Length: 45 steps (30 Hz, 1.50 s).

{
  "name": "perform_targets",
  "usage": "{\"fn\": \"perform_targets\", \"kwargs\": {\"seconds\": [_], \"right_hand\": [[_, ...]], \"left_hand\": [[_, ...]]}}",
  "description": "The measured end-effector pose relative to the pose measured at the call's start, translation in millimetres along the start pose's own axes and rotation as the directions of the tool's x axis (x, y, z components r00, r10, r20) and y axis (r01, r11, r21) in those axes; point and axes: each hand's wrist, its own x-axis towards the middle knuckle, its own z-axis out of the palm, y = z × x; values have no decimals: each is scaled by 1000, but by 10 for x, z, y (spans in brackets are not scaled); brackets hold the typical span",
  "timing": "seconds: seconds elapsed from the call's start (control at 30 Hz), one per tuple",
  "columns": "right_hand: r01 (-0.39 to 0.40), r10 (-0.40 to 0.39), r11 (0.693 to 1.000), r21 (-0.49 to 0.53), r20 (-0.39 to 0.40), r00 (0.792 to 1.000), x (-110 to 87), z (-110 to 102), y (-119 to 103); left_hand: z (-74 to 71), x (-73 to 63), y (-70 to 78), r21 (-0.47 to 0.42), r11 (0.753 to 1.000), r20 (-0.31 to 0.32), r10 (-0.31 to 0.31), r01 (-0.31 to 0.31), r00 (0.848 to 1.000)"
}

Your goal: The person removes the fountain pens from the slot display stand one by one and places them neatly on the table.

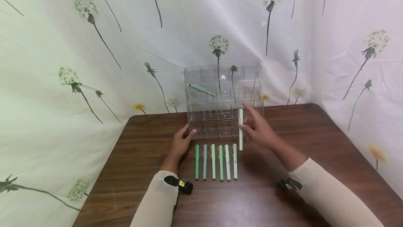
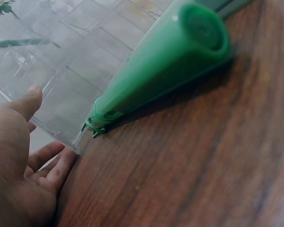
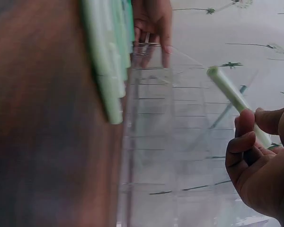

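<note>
My right hand [image 1: 259, 129] pinches a pale green pen [image 1: 240, 129] between thumb and fingers. The pen stands upright in front of the right part of a clear plastic organizer [image 1: 220, 106]; the right wrist view also shows this pen [image 3: 227, 87] in the fingers. At the organizer's lower left corner, my left hand [image 1: 181, 143] holds its side, thumb at the front and the other fingers around the edge. A teal pen [image 1: 202, 90] lies slanted in an upper tier. Several capped pens [image 1: 221, 163], dark green to whitish, lie in a row before the organizer.
The organizer stands on a brown wooden table [image 1: 141, 157], near its back edge. Behind hangs a white cloth [image 1: 126, 45] printed with dandelions. In the left wrist view the dark green pen [image 2: 151, 66] looms close to the camera.
</note>
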Motion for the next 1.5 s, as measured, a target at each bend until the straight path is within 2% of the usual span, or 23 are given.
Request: {"fn": "perform_targets", "kwargs": {"seconds": [0.1,0.23,0.4,0.6,0.9,1.1,1.23,1.5], "right_hand": [[-15,16,1000,-16,25,1000,-96,18,88],[-66,64,998,21,77,995,-200,45,179],[-150,139,985,88,124,983,-270,76,284],[-220,198,971,97,193,961,-355,93,395],[-248,224,967,62,261,939,-428,88,531],[-228,196,971,71,304,932,-430,124,650],[-230,195,969,85,304,933,-429,177,696],[-242,209,967,75,303,930,-359,232,757]], "left_hand": [[0,-7,22,-5,1000,4,2,-1,1000],[0,-27,47,-11,1000,13,-3,3,1000],[2,-46,59,-12,1000,4,-4,4,1000],[3,-50,50,-6,1000,2,-5,5,1000],[13,-35,27,-16,1000,-5,-3,2,1000],[4,-34,29,-5,1000,-1,-8,8,1000],[-3,-43,37,4,1000,5,-21,21,1000],[-5,-48,48,14,1000,20,-1,1,1000]]}}
